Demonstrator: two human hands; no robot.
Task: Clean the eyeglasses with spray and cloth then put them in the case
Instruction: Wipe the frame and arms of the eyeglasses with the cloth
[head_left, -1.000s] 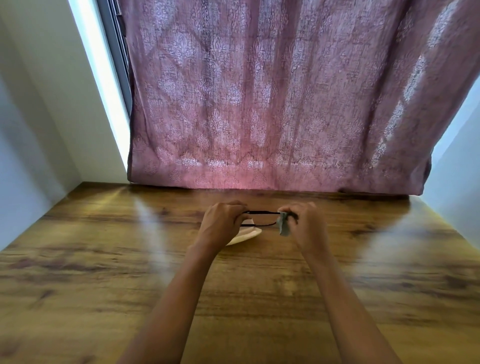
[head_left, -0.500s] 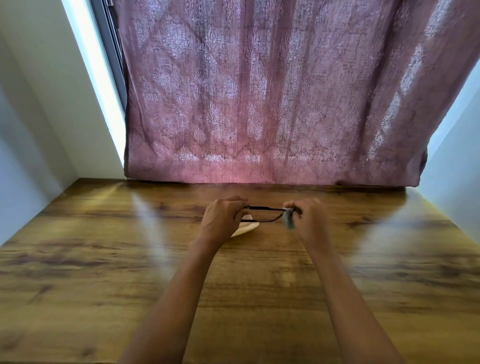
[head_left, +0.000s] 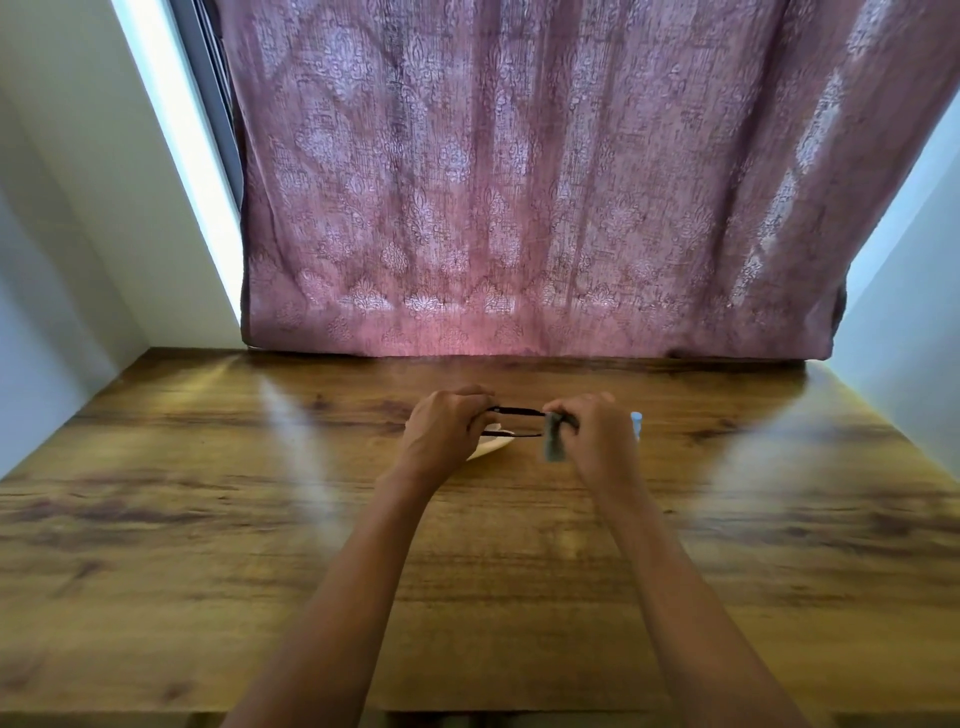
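No legible txt anywhere.

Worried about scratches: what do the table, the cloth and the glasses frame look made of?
Table: wood-grain, semi-gloss, possibly laminate; it reflects light. Cloth: soft grey fabric, hanging limp. Eyeglasses: thin dark rim, metal or plastic; too blurred to tell.

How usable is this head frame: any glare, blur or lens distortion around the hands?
Head view: backlit through the curtain, with pale glare streaks on the wooden table. Wide-angle distortion splays the walls outward. The left hand and right hand are slightly soft; the grey cloth is smeared; the thin dark eyeglasses stay legible.
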